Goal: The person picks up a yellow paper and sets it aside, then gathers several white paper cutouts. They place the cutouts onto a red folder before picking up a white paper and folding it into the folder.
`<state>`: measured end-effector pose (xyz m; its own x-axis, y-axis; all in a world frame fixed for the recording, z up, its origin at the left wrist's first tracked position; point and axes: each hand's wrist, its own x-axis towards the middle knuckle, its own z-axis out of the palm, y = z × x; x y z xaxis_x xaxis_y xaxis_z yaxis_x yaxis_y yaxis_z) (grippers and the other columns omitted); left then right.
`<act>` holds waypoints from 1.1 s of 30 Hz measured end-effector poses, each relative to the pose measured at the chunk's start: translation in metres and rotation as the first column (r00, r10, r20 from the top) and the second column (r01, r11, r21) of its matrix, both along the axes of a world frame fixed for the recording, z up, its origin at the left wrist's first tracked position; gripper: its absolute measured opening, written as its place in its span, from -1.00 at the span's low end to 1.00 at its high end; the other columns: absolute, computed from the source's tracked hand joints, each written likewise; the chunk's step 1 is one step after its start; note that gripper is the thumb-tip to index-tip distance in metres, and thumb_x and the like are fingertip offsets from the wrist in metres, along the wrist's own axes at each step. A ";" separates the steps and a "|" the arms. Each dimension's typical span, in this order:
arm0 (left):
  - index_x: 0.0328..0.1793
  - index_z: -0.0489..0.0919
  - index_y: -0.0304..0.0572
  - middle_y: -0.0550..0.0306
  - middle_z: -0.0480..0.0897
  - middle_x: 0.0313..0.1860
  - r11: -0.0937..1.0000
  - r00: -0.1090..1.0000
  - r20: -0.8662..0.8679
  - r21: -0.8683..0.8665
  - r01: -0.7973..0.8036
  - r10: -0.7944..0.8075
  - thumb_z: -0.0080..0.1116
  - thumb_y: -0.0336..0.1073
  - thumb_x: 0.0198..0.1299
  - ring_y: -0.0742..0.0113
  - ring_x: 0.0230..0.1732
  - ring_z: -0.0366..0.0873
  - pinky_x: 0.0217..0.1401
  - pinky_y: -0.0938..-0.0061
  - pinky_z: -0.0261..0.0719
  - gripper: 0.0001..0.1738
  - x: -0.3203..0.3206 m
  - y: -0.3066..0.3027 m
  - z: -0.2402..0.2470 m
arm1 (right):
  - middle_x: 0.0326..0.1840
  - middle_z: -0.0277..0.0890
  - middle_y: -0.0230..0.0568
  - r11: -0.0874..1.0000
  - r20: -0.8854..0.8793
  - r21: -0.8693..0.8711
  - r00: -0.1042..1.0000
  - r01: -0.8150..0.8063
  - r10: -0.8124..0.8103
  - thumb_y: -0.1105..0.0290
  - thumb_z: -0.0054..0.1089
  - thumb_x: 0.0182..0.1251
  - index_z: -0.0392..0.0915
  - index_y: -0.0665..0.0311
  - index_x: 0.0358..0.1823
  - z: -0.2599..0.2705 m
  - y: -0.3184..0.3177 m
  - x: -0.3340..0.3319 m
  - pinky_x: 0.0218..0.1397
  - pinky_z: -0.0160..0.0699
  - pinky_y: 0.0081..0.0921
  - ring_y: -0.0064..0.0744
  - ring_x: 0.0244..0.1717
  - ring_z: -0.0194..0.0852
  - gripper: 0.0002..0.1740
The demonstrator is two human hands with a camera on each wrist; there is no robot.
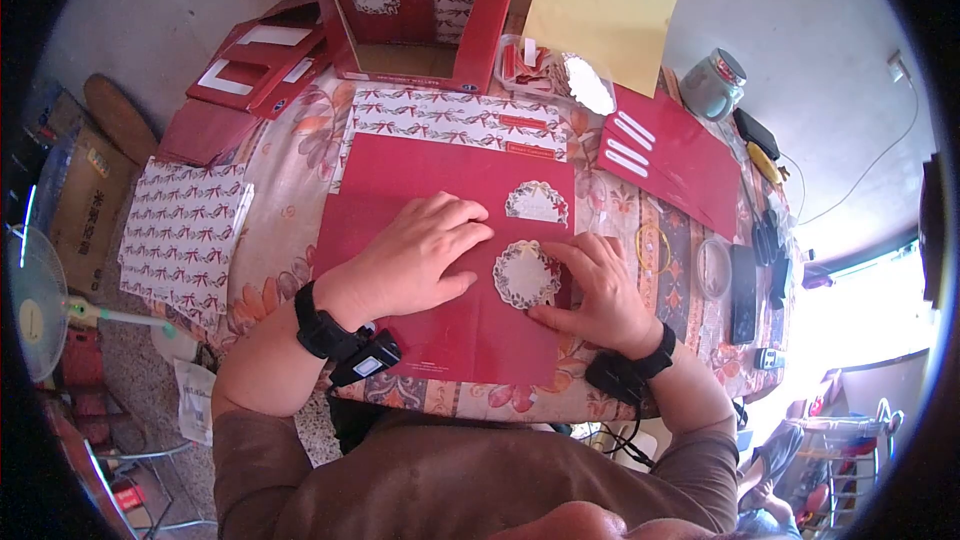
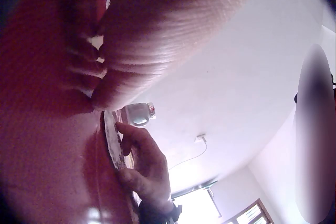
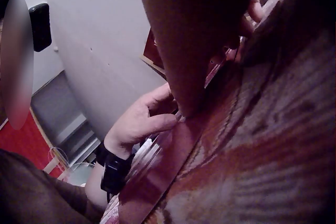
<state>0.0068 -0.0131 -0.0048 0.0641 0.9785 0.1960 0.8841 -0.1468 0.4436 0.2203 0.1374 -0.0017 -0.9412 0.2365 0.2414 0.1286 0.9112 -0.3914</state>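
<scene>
A large red sheet (image 1: 450,180) lies on the table, with a cut-off wreath label (image 1: 537,202) near its upper right. Below that label is a round wreath label (image 1: 526,275). My right hand (image 1: 605,295) holds the round label's right edge between thumb and fingers; the left wrist view also shows this hand (image 2: 147,166) at the label's edge (image 2: 113,142). Flat on the red sheet, left of the labels, rests my left hand (image 1: 410,255), its fingers relaxed and holding nothing. Whether the round label lies fully flat cannot be told.
Patterned sheets (image 1: 180,240) lie at the left, below folded red boxes (image 1: 250,70). An upright red box (image 1: 420,10) stands at the back, beside a tray of scraps (image 1: 530,70) and yellow paper (image 1: 600,15). A jar (image 1: 713,82) and a red sheet with white strips (image 1: 690,165) are at right.
</scene>
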 end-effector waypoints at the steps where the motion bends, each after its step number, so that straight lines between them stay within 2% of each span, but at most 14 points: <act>1: 0.12 0.48 -0.25 0.01 0.40 0.20 1.000 1.000 0.002 -0.004 0.001 -0.001 0.25 -0.29 0.02 0.06 0.25 0.31 0.34 0.20 0.25 -0.51 0.000 0.000 0.000 | -0.13 0.42 -0.20 1.000 0.000 -0.001 1.000 0.000 0.000 0.15 0.50 -0.20 0.47 0.28 0.09 0.000 0.000 0.000 0.05 0.23 -0.33 -0.23 -0.11 0.40 -0.25; 26: 0.10 0.51 -0.20 0.01 0.41 0.18 1.000 1.000 0.008 0.018 0.006 -0.006 0.26 -0.29 0.00 0.05 0.22 0.33 0.32 0.21 0.26 -0.52 0.000 0.001 0.001 | -0.10 0.41 -0.21 1.000 0.046 -0.013 0.999 0.005 -0.005 0.14 0.49 -0.19 0.48 0.23 0.09 0.002 -0.001 0.001 0.09 0.23 -0.31 -0.20 -0.05 0.37 -0.27; 33: 0.06 0.56 -0.10 0.04 0.45 0.10 0.989 0.992 -0.006 0.082 0.127 -0.127 0.23 -0.34 0.00 0.09 0.16 0.37 0.28 0.18 0.27 -0.59 0.004 0.004 -0.003 | -0.11 0.41 -0.23 1.000 0.048 0.001 0.999 0.002 -0.002 0.13 0.49 -0.21 0.48 0.24 0.09 0.003 -0.001 0.001 0.10 0.21 -0.32 -0.22 -0.04 0.37 -0.26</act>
